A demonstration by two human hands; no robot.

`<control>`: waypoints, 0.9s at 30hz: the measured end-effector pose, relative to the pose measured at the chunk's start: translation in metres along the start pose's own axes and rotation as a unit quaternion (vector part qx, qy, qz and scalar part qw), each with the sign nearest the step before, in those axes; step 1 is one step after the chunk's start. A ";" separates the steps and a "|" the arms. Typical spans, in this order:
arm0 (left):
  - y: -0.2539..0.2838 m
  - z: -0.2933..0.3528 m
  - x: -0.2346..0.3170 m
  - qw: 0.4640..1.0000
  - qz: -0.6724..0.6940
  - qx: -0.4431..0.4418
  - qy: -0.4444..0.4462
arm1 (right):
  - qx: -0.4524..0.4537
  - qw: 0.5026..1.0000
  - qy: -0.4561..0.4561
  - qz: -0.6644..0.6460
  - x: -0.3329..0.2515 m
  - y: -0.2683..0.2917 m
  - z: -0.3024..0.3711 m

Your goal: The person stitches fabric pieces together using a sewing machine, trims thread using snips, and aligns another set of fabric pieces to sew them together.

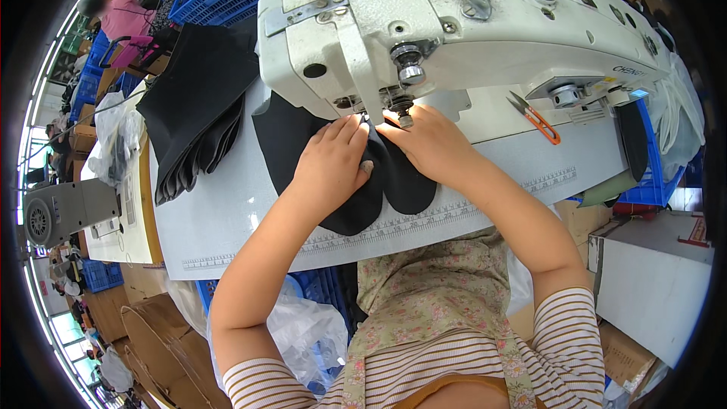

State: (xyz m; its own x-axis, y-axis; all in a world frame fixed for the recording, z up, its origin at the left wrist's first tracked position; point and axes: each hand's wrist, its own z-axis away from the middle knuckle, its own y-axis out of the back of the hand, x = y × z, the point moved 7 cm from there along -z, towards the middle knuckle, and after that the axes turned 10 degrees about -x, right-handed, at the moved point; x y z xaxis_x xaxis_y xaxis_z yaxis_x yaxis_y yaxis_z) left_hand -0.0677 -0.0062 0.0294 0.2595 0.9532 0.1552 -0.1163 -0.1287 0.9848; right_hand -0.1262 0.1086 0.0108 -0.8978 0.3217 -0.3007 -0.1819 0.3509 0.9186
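Cloth (pixel 409 185), black, lies mid-frame in the head view, on the bench (pixel 208 223) beneath the sewing machine (pixel 379 23). Left hand (pixel 331 153) and right hand (pixel 433 144) rest on it; whether either grip pinches it, I cannot tell. Snips (pixel 543 126) lie right of centre.

Light: bright strip (pixel 38 95) along rim, 9 to 10 o'clock. Windows (pixel 64 327), pale and bright, 8 o'clock. Furniture: cream worktable (pixel 140 242), brown-edged, 9 o'clock; white boxy cabinet (pixel 647 284), 4 o'clock.

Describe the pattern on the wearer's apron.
The apron is floral, pinkish flowers on khaki green, clearest in the head view.
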 end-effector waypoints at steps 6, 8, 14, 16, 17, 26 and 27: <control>-0.002 -0.001 -0.002 1.000 -0.004 -0.012 0.008 | 0.001 1.000 0.004 -0.005 -0.001 0.004 -0.001; -0.004 -0.003 -0.003 1.000 -0.011 -0.022 0.017 | 0.003 1.000 0.001 -0.002 0.001 0.002 -0.001; -0.004 -0.002 -0.002 0.999 -0.007 -0.040 0.028 | 0.021 1.000 0.002 0.003 0.000 0.004 -0.001; 0.000 -0.002 0.002 0.999 0.013 -0.028 0.016 | 0.029 1.000 0.009 -0.005 -0.002 0.004 -0.001; 0.000 -0.001 0.004 0.999 0.014 -0.029 0.015 | 0.035 0.999 0.000 -0.010 -0.004 0.005 -0.001; -0.007 0.006 0.004 0.999 0.023 -0.034 0.023 | 0.056 0.998 -0.005 -0.023 -0.008 0.012 0.003; -0.007 0.007 0.006 0.999 0.025 -0.034 0.022 | 0.052 0.998 0.003 -0.023 -0.009 0.011 0.004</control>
State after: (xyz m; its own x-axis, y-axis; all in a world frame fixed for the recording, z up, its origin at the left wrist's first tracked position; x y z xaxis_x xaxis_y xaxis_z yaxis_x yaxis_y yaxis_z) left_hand -0.0586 -0.0019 0.0237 0.2095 0.9574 0.1988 -0.1928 -0.1589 0.9683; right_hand -0.1185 0.1136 0.0230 -0.8916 0.2981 -0.3407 -0.1810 0.4552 0.8718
